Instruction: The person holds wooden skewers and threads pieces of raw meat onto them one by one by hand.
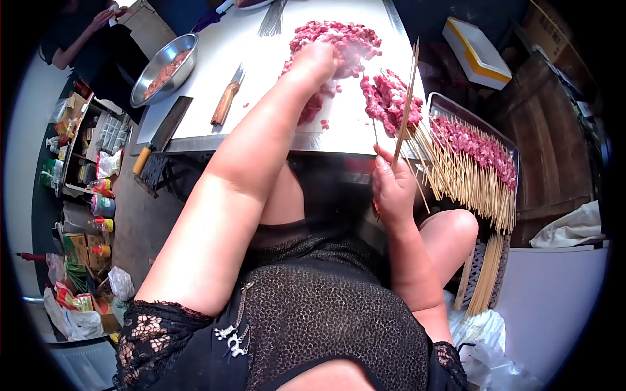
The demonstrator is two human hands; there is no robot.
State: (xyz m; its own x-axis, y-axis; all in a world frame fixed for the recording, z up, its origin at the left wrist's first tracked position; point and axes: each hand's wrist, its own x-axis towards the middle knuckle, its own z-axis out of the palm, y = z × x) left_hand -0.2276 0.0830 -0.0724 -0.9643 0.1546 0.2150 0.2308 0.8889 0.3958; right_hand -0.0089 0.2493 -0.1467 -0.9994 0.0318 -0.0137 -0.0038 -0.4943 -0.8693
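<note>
The loose pile of cut pink meat [355,40] is spread on the white tabletop [267,120], directly ahead of the left hand [317,60], by which it is touched at its near side; the fingers are hidden by the hand and by glare, so whether a piece is gripped cannot be told. In the right hand [394,189], just off the table's near edge, a few wooden skewers [411,91] are held upright, with the fingers closed around them. Beyond that hand, a cluster of threaded meat [391,98] is laid at the table's right side, separated from the loose pile by a narrow gap. Farther right, a metal tray [433,98] is lined with filled skewers [473,140], their bare ends pointed toward the person. Left of the pile, a wooden-handled knife [226,103], a cleaver [171,124] and a metal bowl [182,73] of meat are set.
</note>
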